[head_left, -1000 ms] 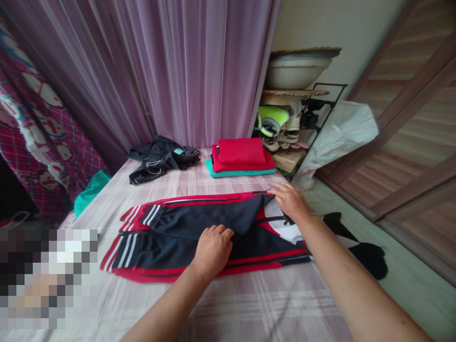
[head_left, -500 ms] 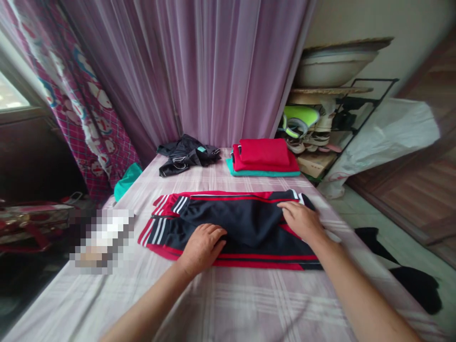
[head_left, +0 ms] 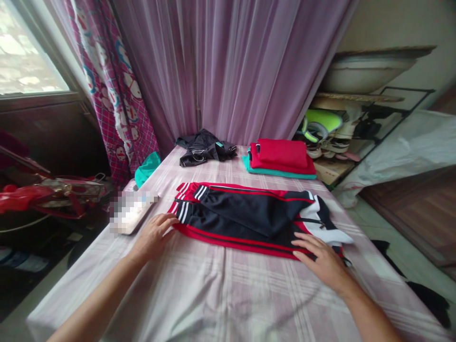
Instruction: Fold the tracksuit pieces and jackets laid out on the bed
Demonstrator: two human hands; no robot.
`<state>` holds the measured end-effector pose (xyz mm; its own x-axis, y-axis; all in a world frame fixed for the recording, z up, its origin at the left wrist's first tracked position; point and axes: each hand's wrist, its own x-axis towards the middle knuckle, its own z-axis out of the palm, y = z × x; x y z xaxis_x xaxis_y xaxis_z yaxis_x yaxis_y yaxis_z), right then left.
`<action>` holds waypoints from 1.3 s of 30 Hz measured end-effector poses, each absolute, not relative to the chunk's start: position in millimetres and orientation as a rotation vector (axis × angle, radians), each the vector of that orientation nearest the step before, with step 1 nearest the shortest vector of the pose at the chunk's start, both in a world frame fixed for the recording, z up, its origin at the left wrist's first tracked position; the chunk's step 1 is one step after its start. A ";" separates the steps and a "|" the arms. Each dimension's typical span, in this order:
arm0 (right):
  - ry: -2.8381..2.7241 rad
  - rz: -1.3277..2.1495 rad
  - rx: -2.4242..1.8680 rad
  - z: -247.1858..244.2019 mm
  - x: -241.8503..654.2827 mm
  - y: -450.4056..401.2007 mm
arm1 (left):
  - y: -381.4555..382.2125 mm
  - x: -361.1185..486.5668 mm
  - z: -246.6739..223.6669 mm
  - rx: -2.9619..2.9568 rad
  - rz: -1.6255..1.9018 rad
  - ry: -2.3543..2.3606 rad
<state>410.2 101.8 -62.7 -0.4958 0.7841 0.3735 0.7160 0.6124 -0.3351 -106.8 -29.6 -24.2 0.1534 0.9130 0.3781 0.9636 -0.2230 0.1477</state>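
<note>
A folded track jacket (head_left: 245, 213), navy with red and white parts, lies flat on the checked bedsheet (head_left: 228, 294). Its striped cuffs and hem point left, and a white panel with a dark zip shows at the right end. My left hand (head_left: 155, 232) is at the left hem, its outstretched fingertips touching the near corner. Over the near right part of the jacket, my right hand (head_left: 322, 259) has its fingers spread. Whether those fingers press on the cloth I cannot tell.
A crumpled dark garment (head_left: 206, 148) lies at the back, left of a folded red and teal clothes stack (head_left: 281, 156). A blurred-out pale object (head_left: 133, 216) is beside my left hand. A shoe rack (head_left: 356, 118) stands right, purple curtains (head_left: 235, 71) behind.
My left hand has moved left from the jacket's middle to its hem. My right hand has come nearer from the far right part, uncovering the white panel. The view has shifted left.
</note>
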 end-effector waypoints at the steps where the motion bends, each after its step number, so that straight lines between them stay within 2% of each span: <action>1: -2.359 0.174 -1.186 -65.2 410.7 101.3 | -26.8 -106.6 -24.2 -2.285 -0.589 -1.879; 6: -2.388 0.075 -1.191 -65.8 399.5 100.8 | -13.1 -100.6 -18.5 -2.309 -0.531 -1.892; 13: -2.453 0.050 -1.240 -42.6 380.8 97.4 | -9.1 -82.8 5.0 -2.332 -0.332 -1.878; 20: -2.325 0.163 -1.170 -44.6 398.7 86.8 | -46.0 -82.5 2.5 -2.309 -0.439 -1.743; 25: -2.396 0.203 -1.209 -46.4 396.5 83.7 | -55.8 -80.1 -4.8 -2.352 -0.447 -1.835; 33: -2.493 0.225 -1.247 -33.2 394.8 80.5 | -20.7 -62.2 22.1 -2.249 -0.513 -1.893; 39: -2.385 0.012 -1.286 3.1 358.7 92.7 | 18.3 -34.4 -4.1 -2.221 -0.352 -2.016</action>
